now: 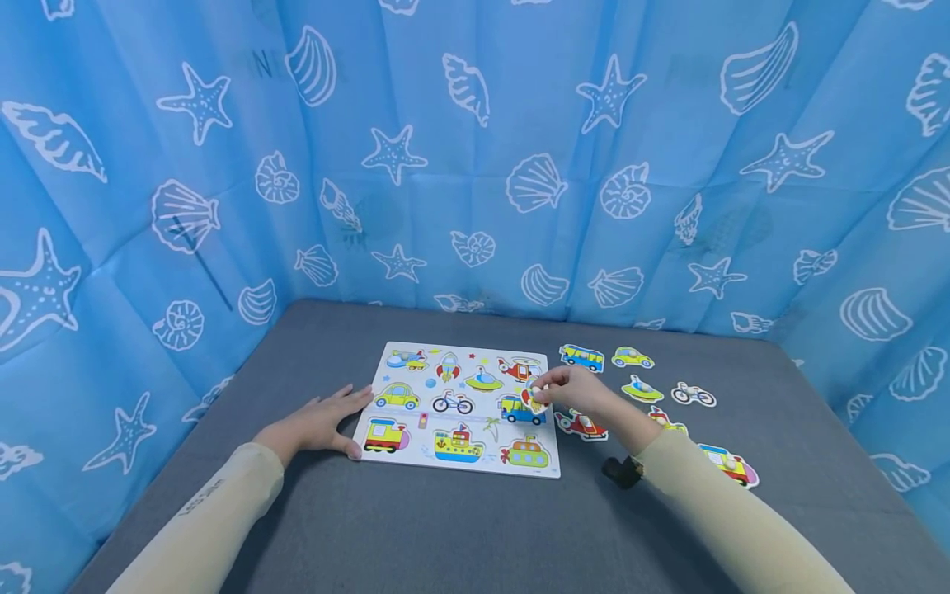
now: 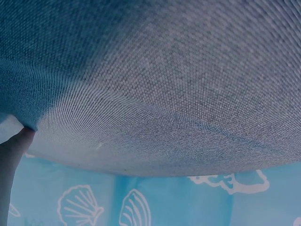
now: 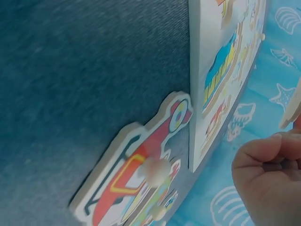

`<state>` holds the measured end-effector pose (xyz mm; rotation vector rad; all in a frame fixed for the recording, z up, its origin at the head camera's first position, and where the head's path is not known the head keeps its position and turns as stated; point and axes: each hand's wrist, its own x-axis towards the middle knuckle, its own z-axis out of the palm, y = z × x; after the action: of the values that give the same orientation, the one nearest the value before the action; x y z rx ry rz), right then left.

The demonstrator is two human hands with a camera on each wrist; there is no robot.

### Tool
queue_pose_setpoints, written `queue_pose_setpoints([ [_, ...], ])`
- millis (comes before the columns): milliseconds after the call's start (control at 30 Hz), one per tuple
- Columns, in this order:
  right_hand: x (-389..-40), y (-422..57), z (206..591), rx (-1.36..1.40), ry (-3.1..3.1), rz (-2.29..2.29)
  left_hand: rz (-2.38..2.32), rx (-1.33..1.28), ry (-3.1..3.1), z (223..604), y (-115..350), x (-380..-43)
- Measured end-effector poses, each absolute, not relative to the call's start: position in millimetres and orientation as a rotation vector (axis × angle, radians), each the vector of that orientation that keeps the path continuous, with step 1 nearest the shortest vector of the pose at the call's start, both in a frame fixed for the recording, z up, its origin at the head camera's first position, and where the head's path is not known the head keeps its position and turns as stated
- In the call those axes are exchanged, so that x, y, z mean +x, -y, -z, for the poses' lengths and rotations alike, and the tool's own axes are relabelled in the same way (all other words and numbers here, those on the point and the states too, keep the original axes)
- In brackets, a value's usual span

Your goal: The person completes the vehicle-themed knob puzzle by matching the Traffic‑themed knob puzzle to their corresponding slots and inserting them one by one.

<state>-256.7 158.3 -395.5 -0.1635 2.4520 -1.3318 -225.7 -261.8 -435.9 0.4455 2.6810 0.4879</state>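
Note:
A white puzzle board (image 1: pixel 467 412) printed with vehicles lies on the grey table. My left hand (image 1: pixel 319 422) rests beside its left edge, fingers spread, with fingertips and thumb touching that edge. In the left wrist view only one digit (image 2: pixel 14 153) shows. Over the printed bus at the board's right side, my right hand (image 1: pixel 579 392) pinches a small red-and-yellow puzzle piece (image 1: pixel 533 401), held tilted above the board. The right wrist view shows only the pale edge of this piece (image 3: pixel 291 110). Just below that hand lies a helicopter piece (image 1: pixel 582 426) with a round knob (image 3: pixel 156 172).
Right of the board lie more loose pieces: a bus (image 1: pixel 582 357), a car (image 1: pixel 632 357), a flying saucer (image 1: pixel 641 388), a bicycle (image 1: pixel 693 395) and a train (image 1: pixel 730 466). The right forearm partly covers another piece (image 1: pixel 666 419). A blue seashell curtain (image 1: pixel 475 198) encloses the table.

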Motion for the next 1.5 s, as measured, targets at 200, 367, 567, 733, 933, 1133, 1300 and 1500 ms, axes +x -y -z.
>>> queue_pose_setpoints([
  [200,-258.8,-147.2,393.5,-0.111,-2.454,1.352,-0.475,0.445,-2.683,435.6,261.9,-226.8],
  [367,-262.1,-139.3,394.9,-0.119,-2.43,1.39,-0.465,0.44,-2.677,434.8,261.6,-227.6],
  [567,-269.0,-127.8,396.5,-0.067,-2.431,1.382,-0.458,0.443,-2.677,434.3,261.7,-228.4],
  [733,-272.6,-119.2,396.4,0.001,-2.434,1.391,-0.452,0.439,-2.675,435.3,262.0,-228.7],
  [933,-274.9,-108.7,397.0,0.031,-2.398,1.446,-0.45,0.437,-2.682,436.0,262.9,-228.6],
  [1133,-278.9,-98.4,398.8,0.088,-2.377,1.455,-0.452,0.43,-2.68,437.6,263.4,-228.2],
  [1300,-280.8,-90.5,399.0,0.104,-2.347,1.471,-0.46,0.414,-2.687,438.3,263.0,-227.8],
  [1500,-282.9,-80.6,399.4,0.148,-2.33,1.5,-0.469,0.416,-2.684,437.0,261.7,-227.3],
])
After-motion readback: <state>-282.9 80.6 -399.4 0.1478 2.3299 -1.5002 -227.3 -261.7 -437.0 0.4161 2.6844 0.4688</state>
